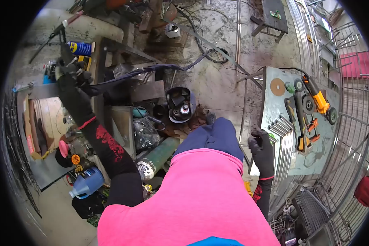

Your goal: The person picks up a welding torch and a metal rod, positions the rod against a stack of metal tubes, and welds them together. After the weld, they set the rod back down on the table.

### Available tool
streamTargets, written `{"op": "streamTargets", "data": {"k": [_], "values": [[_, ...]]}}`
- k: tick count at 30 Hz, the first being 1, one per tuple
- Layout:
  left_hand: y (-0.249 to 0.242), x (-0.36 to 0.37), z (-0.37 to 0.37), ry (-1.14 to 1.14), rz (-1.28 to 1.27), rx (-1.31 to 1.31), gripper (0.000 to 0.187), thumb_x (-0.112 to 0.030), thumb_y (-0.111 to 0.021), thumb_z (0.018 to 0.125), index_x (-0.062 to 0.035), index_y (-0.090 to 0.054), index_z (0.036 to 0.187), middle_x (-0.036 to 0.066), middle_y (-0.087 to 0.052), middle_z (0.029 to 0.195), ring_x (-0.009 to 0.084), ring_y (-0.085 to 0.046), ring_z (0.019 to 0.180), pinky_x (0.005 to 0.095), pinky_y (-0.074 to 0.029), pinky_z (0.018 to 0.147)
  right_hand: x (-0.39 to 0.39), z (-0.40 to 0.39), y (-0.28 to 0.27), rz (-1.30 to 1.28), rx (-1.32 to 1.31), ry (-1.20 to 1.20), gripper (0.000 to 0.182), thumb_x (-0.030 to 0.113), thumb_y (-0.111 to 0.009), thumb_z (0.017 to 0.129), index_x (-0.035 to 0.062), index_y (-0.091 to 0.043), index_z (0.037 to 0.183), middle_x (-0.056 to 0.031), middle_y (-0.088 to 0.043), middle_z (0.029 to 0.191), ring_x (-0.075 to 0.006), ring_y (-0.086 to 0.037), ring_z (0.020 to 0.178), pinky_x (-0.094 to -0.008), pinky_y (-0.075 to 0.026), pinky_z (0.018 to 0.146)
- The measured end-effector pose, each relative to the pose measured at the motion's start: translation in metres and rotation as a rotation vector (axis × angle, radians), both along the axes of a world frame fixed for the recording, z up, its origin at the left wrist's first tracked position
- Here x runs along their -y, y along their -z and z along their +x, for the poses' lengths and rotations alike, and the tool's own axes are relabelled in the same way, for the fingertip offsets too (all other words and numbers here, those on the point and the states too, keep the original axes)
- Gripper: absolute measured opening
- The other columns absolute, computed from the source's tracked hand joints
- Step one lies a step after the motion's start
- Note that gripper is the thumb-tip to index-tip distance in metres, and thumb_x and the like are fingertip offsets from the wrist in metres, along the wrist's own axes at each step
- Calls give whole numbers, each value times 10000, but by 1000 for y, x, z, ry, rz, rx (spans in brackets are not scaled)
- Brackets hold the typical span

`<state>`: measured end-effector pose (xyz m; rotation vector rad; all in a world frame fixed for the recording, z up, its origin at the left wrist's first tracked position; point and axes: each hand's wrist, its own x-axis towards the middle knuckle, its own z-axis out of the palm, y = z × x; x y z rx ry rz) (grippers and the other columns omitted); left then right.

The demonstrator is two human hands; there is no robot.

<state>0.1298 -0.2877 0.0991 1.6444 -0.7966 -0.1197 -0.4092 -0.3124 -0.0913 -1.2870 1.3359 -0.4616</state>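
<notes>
My left hand, in a dark glove, reaches out to the far left above a bench. Its fingers look closed around something dark whose kind I cannot make out. Just beyond it is a dark tool with a long thin rod and a reddish end. A black sheathed cable runs rightward from beside this hand. My right hand, also gloved, hangs by the near edge of the metal table. Its fingers are loosely bent and apart, with nothing visible in them. Several metal tubes lie close beside it.
On the right table lie a yellow angle grinder, more grinders and a brown disc. A welding helmet sits on the floor ahead. A green gas cylinder, blue jug and blue can are at the left.
</notes>
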Motion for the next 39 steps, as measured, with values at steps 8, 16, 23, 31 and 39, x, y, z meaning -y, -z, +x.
{"op": "streamTargets", "data": {"k": [8, 16, 23, 31, 39], "values": [[124, 50, 23, -3, -17, -634, 210, -229, -612, 1057, -46, -688, 1127, 1, -653, 886, 97, -610, 680, 231, -528, 597, 66, 55, 94, -31, -71, -347, 345, 129, -682, 947, 41, -626, 1276, -169, -716, 1178, -300, -734, 972, -419, -559, 865], [238, 63, 41, -51, 232, -619, 197, -186, -645, 1015, -39, -636, 1146, 30, -671, 828, 124, -629, 589, 296, -537, 535, 157, 97, 103, 133, -584, -624, 413, 297, -571, 879, 56, -698, 1190, -256, -731, 1153, -454, -689, 1110, -505, -540, 969], [307, 112, 101, -186, 415, -782, 175, -216, -600, 1020, -58, -624, 1090, 38, -654, 812, 134, -607, 580, 312, -510, 503, 211, 130, 120, 194, -557, -470, 320, 271, -572, 899, 52, -697, 1096, -226, -736, 1012, -399, -717, 959, -473, -554, 866], [372, 151, 163, -120, 527, -1130, 182, -257, -666, 1005, -117, -558, 1048, 18, -569, 783, 138, -578, 554, 322, -517, 492, 396, 247, 51, 290, -399, -162, 255, 178, -625, 987, 44, -660, 1201, -99, -694, 876, -157, -670, 705, -339, -552, 668], [378, 166, 169, -248, 682, -1197, 230, -298, -715, 920, -115, -613, 1015, 68, -607, 733, 218, -634, 554, 391, -520, 481, 509, 278, -8, -206, -480, -26, 324, 158, -608, 983, -2, -639, 1263, -115, -713, 1053, -188, -679, 844, -338, -557, 783]]}}
